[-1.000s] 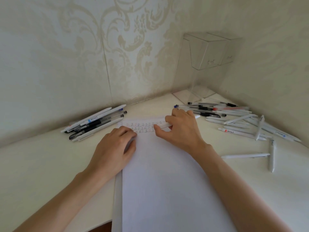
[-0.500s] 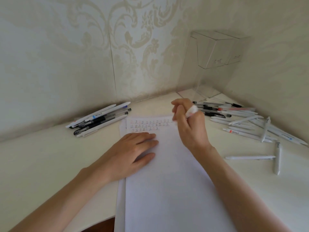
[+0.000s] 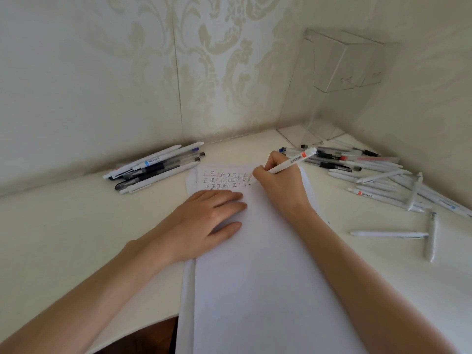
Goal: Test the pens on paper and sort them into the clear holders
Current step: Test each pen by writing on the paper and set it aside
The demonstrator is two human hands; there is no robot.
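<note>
At a white corner desk, my right hand grips a red-banded white pen in a writing hold. My fingers are curled round the barrel, and the pen's upper end slants up and to the right. Its tip is hidden behind my fingers, at the right end of three rows of small written marks near the top of a sheet of white paper. My left hand lies flat on the paper just below those rows, fingers straight and loosely spread, holding nothing. A second sheet shows as a narrow strip along the paper's left edge.

Left of the paper, near the wall, a bundle of pens lies together, white barrels mixed with clear ones that have dark grips. To the right, a larger scatter of pens spreads toward the corner, mostly white, some clear with black or red parts. Nearer me and apart from that scatter lie a crosswise white pen and a lengthwise white pen, their ends close together. The clear holders sit raised on a clear stand in the far right corner, behind the scatter. Whether they hold anything I cannot tell. Patterned wallpaper covers both walls.
</note>
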